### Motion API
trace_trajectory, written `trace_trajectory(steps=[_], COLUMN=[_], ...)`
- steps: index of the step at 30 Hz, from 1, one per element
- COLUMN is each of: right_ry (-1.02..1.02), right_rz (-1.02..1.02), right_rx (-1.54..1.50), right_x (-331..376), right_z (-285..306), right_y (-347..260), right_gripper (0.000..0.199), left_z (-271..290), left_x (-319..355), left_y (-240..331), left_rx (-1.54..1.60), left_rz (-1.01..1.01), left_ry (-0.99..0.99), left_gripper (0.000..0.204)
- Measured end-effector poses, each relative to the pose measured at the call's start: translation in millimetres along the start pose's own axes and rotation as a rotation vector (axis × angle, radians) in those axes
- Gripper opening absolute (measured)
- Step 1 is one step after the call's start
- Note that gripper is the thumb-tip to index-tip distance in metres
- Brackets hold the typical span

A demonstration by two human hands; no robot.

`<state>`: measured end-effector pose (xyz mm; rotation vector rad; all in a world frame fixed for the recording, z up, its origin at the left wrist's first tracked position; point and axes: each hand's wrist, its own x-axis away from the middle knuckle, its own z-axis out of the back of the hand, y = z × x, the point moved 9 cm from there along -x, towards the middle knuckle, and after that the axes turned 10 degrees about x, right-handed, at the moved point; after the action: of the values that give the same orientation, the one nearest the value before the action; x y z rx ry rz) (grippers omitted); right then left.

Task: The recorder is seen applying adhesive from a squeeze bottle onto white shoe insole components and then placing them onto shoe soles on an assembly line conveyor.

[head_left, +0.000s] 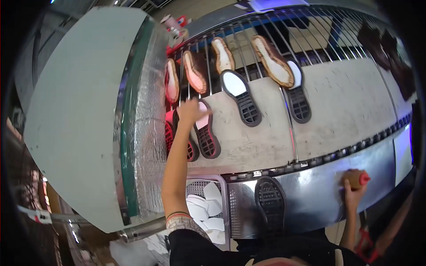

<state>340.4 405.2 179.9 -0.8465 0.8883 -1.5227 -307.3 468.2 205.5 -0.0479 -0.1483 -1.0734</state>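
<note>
My left hand (191, 111) reaches over the conveyor, thumb spread from the fingers, at the upper part of a dark shoe sole (207, 138) with a pale pad in it. The fingertips are partly hidden, and whether they press on the pad I cannot tell. Partly under my left forearm lies another dark sole (192, 151); a red-lit sole (169, 135) lies left of it. My right hand (354, 193) is wrapped round a brownish squeeze bottle (353, 178) with a red cap, above the metal ledge at the right.
Shoe uppers with pale bottoms (276, 66) rest along the bars (242, 42), with padded soles (248, 108) beside them. A crate (225, 199) of white pads (213, 201) and a black sole (270, 201) sit near me. Left stands a foil-lined cover (151, 119). Another arm (395, 226) shows lower right.
</note>
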Motion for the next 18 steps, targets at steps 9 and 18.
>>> trace_trajectory(steps=[9, 18], right_ry=[0.068, 0.012], right_rz=[0.166, 0.197], right_rx=[0.101, 0.166], right_x=[3.5, -3.5], right_z=[-43.9, -41.7], right_y=[-3.2, -25.5], right_gripper=[0.059, 0.048], left_z=[7.8, 32.9], left_x=[-81.3, -33.5], left_y=[-108.0, -81.9], left_rx=[0.654, 0.385], left_rz=[0.233, 0.23], left_ry=[0.416, 0.127], left_gripper=[0.122, 0.123])
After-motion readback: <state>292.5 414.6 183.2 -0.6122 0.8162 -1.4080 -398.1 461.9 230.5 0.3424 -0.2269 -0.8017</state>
